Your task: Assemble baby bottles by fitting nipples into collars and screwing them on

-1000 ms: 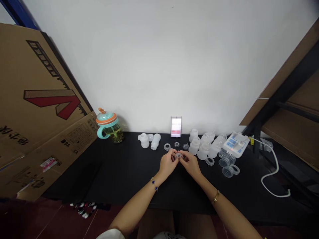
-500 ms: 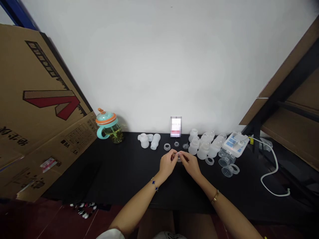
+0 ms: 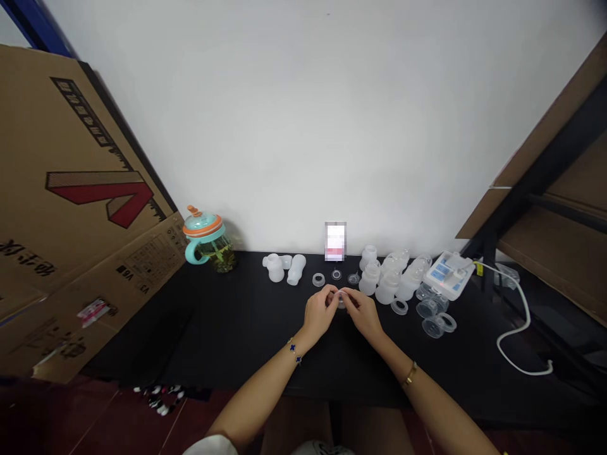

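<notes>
My left hand (image 3: 318, 313) and my right hand (image 3: 363, 312) meet over the black table (image 3: 237, 335). Thumbs and fingertips of both are closed on a small translucent round piece (image 3: 341, 303), largely covered by the fingers. Just beyond the hands lie a white ring (image 3: 318, 279), a small clear disc (image 3: 336, 274) and another clear round part (image 3: 353, 279). Several frosted baby bottles (image 3: 387, 287) with clear domed caps stand together to the right of my right hand. Near them another white ring (image 3: 399, 306) rests on the tabletop.
White bottle-like parts (image 3: 294, 270) sit at the back left. A teal-handled jug (image 3: 208, 240) stands beside a large cardboard box (image 3: 95, 253). At right are a white device (image 3: 449, 274), its cable (image 3: 525, 316) and clear cups (image 3: 432, 326). A blurred upright screen (image 3: 336, 241) leans against the wall.
The view has shifted very slightly. Both hands stay in the same place, with the small translucent piece still between their fingertips.
</notes>
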`<state>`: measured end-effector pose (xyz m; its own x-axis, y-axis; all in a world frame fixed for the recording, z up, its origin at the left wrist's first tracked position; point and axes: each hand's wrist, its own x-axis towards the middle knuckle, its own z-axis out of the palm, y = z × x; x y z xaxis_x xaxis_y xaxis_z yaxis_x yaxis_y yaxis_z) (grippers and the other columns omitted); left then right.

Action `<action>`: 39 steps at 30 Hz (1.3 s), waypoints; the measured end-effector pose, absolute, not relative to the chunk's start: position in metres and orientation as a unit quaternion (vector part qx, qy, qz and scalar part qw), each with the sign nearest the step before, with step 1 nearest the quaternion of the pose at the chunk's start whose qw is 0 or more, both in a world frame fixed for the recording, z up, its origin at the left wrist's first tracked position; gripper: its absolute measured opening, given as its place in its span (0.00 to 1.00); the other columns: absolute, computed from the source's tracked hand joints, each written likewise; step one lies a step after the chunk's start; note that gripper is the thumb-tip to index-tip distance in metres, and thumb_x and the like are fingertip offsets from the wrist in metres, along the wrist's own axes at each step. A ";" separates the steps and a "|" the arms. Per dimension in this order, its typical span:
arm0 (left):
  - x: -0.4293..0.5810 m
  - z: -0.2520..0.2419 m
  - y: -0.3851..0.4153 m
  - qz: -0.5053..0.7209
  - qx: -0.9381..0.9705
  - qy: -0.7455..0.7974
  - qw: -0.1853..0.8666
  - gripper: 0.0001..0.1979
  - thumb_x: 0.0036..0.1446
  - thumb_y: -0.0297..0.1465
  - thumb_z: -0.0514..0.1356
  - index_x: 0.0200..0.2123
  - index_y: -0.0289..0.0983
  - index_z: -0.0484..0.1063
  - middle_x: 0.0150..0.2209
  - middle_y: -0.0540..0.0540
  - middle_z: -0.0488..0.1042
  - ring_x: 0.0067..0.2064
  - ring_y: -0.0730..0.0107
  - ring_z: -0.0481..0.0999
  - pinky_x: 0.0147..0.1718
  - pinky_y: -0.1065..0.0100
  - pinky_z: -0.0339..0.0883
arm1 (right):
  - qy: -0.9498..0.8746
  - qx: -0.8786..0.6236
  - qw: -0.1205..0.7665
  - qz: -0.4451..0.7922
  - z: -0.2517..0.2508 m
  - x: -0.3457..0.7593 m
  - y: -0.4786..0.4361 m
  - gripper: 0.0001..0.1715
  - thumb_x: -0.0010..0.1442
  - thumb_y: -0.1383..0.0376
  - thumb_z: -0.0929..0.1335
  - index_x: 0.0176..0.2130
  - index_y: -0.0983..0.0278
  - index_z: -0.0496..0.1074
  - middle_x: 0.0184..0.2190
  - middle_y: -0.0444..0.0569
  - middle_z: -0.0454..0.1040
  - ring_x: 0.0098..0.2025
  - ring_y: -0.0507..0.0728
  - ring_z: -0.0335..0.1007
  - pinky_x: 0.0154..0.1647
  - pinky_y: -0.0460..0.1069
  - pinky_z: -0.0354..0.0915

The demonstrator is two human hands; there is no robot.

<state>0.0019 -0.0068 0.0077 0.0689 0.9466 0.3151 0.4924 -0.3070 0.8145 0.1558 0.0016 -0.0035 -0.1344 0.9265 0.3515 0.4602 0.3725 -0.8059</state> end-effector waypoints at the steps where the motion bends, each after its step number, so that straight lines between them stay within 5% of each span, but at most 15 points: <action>1: 0.002 0.007 -0.007 0.434 0.682 0.526 0.265 0.11 0.64 0.38 0.54 0.39 0.42 0.75 0.27 0.52 0.75 0.29 0.70 0.72 0.30 0.71 0.61 | -0.705 -0.493 0.436 0.267 -0.004 0.156 0.001 0.20 0.67 0.54 0.62 0.46 0.60 0.78 0.35 0.49 0.80 0.31 0.57 0.74 0.30 0.48 0.68; 39: 0.001 0.003 -0.005 0.435 0.675 0.527 0.279 0.08 0.58 0.32 0.60 0.42 0.43 0.72 0.31 0.52 0.78 0.36 0.68 0.78 0.35 0.70 0.66 | -0.718 -0.496 0.435 0.222 -0.003 0.156 0.003 0.17 0.63 0.59 0.65 0.47 0.61 0.76 0.33 0.47 0.76 0.28 0.55 0.70 0.32 0.50 0.69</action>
